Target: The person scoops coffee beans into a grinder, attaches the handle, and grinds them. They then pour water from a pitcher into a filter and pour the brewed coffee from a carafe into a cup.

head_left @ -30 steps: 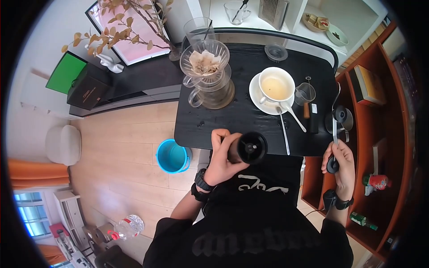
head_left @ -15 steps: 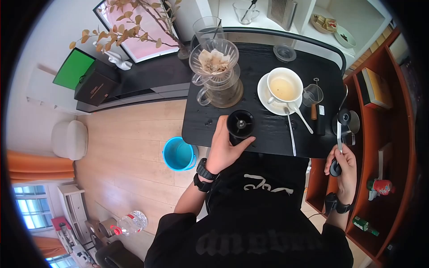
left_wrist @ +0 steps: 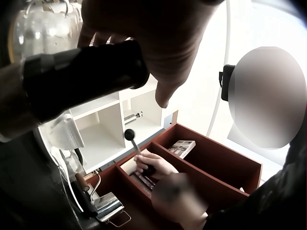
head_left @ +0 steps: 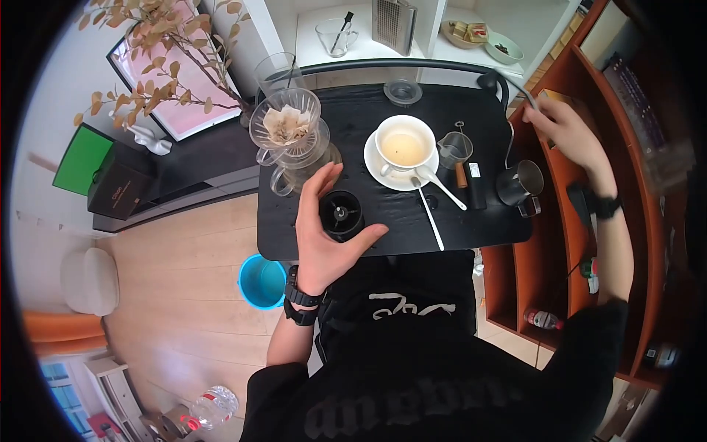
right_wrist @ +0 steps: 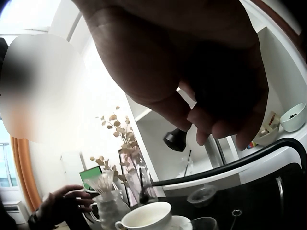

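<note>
On the front left of the black table stands a dark coffee grinder body (head_left: 342,214), its top uncovered with a central shaft showing. My left hand (head_left: 324,247) is beside it, fingers stretched along its far side and thumb pointing away. In the left wrist view the grinder's black cylinder (left_wrist: 86,79) lies in front of the palm. Over the table's back right corner, my right hand (head_left: 578,136) holds the grinder's crank handle (head_left: 515,85), a metal arm with a black end (right_wrist: 175,140). Most of the grip is hidden in shadow in the right wrist view.
Behind the grinder stands a glass carafe with dripper (head_left: 287,129) and paper filter. A white cup (head_left: 405,144) on a saucer, a spoon (head_left: 429,217), a small glass pitcher (head_left: 454,149) and a metal jug (head_left: 521,184) are to the right. A black rail (head_left: 353,66) edges the back.
The grinder body went from tilted in my left hand to upright on the table, and the left fingers spread. My right hand rose with the crank handle from the right front to the back right.
</note>
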`<state>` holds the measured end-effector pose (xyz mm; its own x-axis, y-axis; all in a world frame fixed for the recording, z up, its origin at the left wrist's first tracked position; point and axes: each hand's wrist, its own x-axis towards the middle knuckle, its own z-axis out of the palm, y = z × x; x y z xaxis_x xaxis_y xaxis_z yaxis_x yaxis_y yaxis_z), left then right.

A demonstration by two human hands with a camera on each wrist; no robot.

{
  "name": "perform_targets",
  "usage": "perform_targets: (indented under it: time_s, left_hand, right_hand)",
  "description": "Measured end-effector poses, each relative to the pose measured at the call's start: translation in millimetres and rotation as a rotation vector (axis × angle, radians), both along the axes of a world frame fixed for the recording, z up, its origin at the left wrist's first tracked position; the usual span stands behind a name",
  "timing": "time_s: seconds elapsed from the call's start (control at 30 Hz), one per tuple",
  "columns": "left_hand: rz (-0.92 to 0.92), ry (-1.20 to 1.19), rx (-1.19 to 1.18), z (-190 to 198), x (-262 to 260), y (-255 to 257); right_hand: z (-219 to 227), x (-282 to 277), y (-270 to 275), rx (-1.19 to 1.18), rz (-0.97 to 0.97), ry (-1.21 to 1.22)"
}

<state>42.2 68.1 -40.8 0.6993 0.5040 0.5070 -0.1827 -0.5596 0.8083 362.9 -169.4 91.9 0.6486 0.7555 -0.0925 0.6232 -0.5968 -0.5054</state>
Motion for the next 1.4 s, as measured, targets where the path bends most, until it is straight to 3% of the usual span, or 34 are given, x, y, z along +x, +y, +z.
perform_targets:
  time_s: [0.13,0.2,0.4,0.5,0.53,0.67,0.77,1.0,1.2,1.4]
  left_hand:
    - [0.006,0.061,-0.242,4.7,7.4,-6.6]
    - [0.023,0.087,-0.188,1.7,9.7,-3.7]
    - [0.023,0.108,-0.168,-1.1,8.7,-0.3]
    - [0.021,0.105,-0.171,0.9,8.5,-1.0]
    - [0.024,0.099,-0.174,1.7,8.6,-0.7]
    - [0.038,0.080,-0.136,-3.2,8.7,1.6]
    - [0.035,0.089,-0.143,-3.3,8.9,1.9]
    - [0.027,0.089,-0.152,-3.6,8.7,2.6]
    - [0.019,0.106,-0.178,-1.2,7.7,1.6]
    - [0.016,0.110,-0.197,-0.6,7.0,0.5]
  right_hand:
    - [-42.6,50.2,34.5,-0.122,0.059,-0.249]
    - [-49.9,47.3,57.5,-0.218,-0.007,-0.261]
    - [-92.1,90.6,109.5,-0.351,0.084,-0.300]
    - [-121.2,115.9,124.7,-0.518,0.101,-0.034]
    - [-114.7,94.2,125.7,-0.406,-0.016,0.032]
    - [-118.9,81.8,131.1,-0.569,-0.038,-0.039]
    - [-126.6,81.8,129.1,-0.618,0.160,-0.209]
    - [-148.9,89.8,123.5,-0.715,0.119,-0.168]
    - [-120.5,75.1,114.4,-0.660,0.161,-0.213]
    - [-59.3,4.1,67.3,0.003,0.073,-0.190]
